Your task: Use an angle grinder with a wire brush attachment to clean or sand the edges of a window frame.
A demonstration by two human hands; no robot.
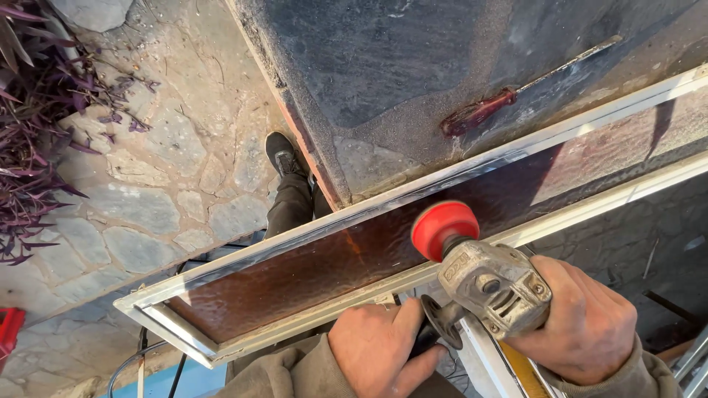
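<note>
From the head view, your right hand (582, 317) is wrapped tight round the body of the angle grinder (490, 284), and your left hand (380, 354) is closed on its black side handle (441, 324). It looks heavy and rigid, so keep both grips. Its red disc (444, 228) sits over the metal frame (413, 195), whose amber pane (310, 276) looks fragile, on the tabletop (383, 66).

We see a red-handled screwdriver (516, 94) on the dusty workbench (383, 66), purple plants (33, 110) beside the stone paving (155, 184).
</note>
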